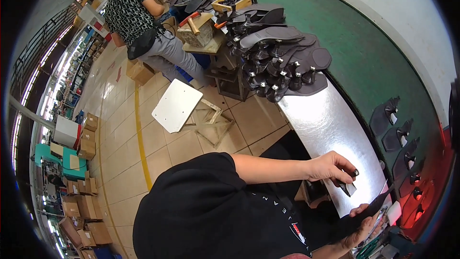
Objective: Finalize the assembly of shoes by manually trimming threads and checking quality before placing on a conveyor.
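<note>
Black-sleeved arms reach over the metal surface. Left hand has its grip closed on a small dark heel piece, tip pointing down-right. Right hand clasps a dark sole, long axis running up-right. Either piece could slip if the pinch loosens.

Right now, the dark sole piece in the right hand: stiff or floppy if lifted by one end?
Probably semi-flexible. The dark sole piece is thin and flat, so it would likely bend some under its own weight. It looks light for its size: the right hand holds it by one edge only. Its matte surface suggests little slip. The left hand holds a separate small part.
</note>
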`<state>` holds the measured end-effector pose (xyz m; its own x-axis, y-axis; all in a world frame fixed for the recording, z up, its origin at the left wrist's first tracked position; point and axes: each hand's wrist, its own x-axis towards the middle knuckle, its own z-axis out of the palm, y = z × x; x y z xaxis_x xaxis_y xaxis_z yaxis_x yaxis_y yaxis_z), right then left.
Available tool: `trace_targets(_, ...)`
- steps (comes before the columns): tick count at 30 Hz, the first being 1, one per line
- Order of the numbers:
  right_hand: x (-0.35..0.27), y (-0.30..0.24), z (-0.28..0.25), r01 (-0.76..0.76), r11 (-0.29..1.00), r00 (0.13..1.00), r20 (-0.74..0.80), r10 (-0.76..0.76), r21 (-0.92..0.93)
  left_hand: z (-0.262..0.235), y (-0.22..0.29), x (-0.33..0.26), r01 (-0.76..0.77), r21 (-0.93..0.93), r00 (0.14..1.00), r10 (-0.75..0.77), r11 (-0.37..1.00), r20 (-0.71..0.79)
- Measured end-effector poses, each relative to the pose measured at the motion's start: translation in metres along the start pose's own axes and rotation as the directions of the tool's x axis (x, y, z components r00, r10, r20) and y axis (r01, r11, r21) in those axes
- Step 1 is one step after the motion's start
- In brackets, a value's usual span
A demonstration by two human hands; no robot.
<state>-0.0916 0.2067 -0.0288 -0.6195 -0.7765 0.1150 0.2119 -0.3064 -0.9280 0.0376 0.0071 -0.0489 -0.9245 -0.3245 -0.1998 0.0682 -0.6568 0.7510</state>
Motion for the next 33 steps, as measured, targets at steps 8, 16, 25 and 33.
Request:
trace_targets(8, -0.025, 0.004, -0.005, -0.066, 0.998, 0.994, -0.082, 0.068, 0.025, -0.030, -0.016, 0.016, -0.161, -0.134, 0.985, 0.167, 0.978, 0.035)
trace_targets(16, -0.046, -0.014, 0.013, 0.002, 0.996, 0.999, 0.036, -0.005, 0.093, -0.022, -0.010, 0.012, -0.235, -0.043, 0.968, 0.238, 0.971, 0.081)
trace_targets(25, -0.064, -0.024, 0.023, -0.001, 0.994, 0.980, -0.198, -0.021, -0.111, -0.030, -0.025, 0.023, -0.158, 0.034, 0.985, 0.155, 0.987, 0.078)
trace_targets(33, -0.047, -0.039, 0.046, 0.018, 0.891, 0.973, -0.195, -0.119, -0.453, -0.007, 0.007, -0.008, 0.007, -0.043, 0.991, -0.001, 0.999, 0.136)
